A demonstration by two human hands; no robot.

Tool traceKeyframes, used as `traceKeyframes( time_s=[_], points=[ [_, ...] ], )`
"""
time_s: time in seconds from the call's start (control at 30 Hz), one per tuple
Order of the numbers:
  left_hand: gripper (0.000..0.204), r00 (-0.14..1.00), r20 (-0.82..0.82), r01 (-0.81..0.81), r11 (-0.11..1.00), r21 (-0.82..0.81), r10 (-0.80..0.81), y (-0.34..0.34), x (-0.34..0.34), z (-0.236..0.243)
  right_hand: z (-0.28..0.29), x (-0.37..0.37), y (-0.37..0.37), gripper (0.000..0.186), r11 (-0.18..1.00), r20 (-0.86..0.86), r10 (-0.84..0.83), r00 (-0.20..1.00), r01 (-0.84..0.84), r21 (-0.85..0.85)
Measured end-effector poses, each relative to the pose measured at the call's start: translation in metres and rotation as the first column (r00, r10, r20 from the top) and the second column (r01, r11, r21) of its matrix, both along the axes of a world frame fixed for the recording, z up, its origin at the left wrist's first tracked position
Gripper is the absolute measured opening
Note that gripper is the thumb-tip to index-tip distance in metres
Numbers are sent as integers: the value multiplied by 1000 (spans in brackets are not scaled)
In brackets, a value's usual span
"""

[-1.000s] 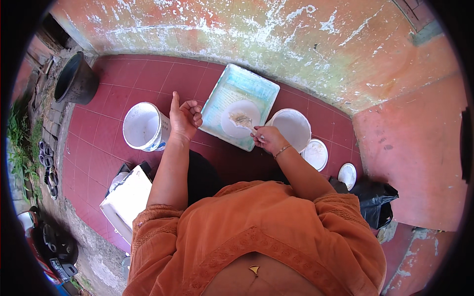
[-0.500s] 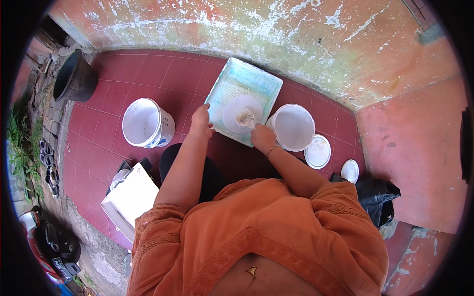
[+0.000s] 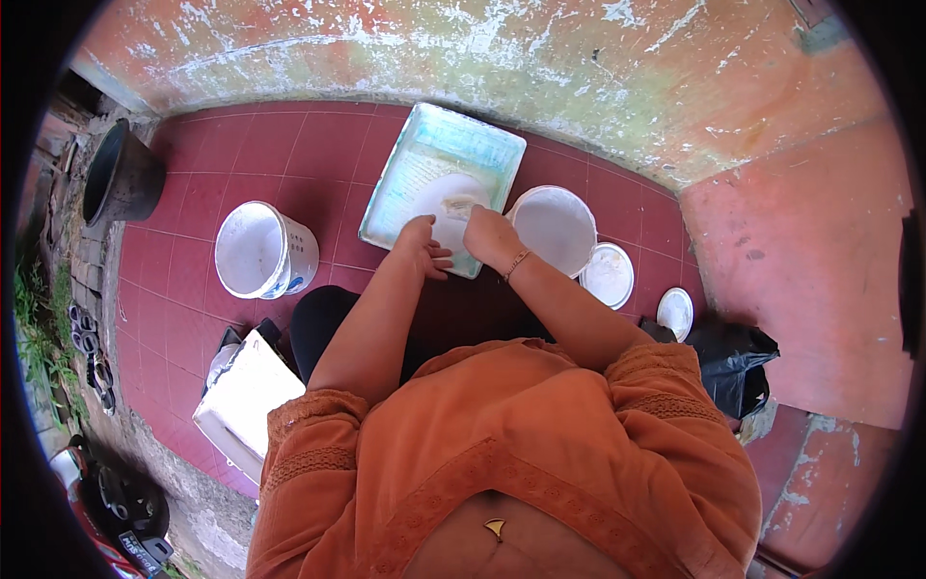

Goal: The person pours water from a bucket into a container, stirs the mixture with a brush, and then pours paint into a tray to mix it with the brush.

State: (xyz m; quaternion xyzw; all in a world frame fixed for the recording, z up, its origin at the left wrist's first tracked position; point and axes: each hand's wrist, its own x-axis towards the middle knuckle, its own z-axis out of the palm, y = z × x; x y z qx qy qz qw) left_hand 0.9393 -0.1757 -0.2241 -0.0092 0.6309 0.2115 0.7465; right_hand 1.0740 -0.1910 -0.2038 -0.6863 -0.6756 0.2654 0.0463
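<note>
A white paint tray (image 3: 400,159) with pale turquoise stains lies on the red tiles in front of me, a pool of white paint (image 3: 447,193) in its lower part. My right hand (image 3: 490,237) is closed around a paintbrush (image 3: 459,205), its pale bristles over the paint; the fist hides the handle. Over the tray's near edge, my left hand (image 3: 424,249) has its fingers apart and holds nothing; whether it touches the tray I cannot tell. Just right of the tray stands a white bucket (image 3: 552,232) with whitish coated walls.
Another white bucket (image 3: 301,253) stands to the left. White round lids (image 3: 608,277) lie at the right, near a black plastic bag (image 3: 725,372). A white container (image 3: 246,400) sits by my left side, and a dark tub (image 3: 145,183) farther left. A peeling wall (image 3: 386,58) rises behind.
My left hand has moved right, from the tray's left edge to its near edge. The right hand has turned slightly with the brush, and the view has shifted a little.
</note>
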Motion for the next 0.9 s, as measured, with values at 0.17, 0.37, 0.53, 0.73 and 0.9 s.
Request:
traceKeyframes(
  time_s=[0.17, 0.37, 0.53, 0.73, 0.9],
  points=[
    [44, 936, 333, 52, 980, 195, -115, -2, 12, -89, -11, -24, -39, 24, 990, -268, -120, 956, 136, 42],
    [20, 981, 160, 97, 991, 93, -111, -2, 12, -20, 61, 83, -35, 37, 899, -193, -121, 974, 190, 395],
    [20, 982, 153, 97, 993, 68, -107, 15, -15, -43, 27, 194, -54, 59, 805, 48, -558, 829, 554, -212],
    [19, 986, 130, 97, 991, 94, -108, 19, -15, -14, -47, 179, -75, 47, 616, -498, -784, 371, 565, -549],
    [19, 988, 48, 131, 969, 210, -144, 16, -28, -17, -48, 180, -55, 34, 662, -409, -740, 534, 684, -305]
  ],
)
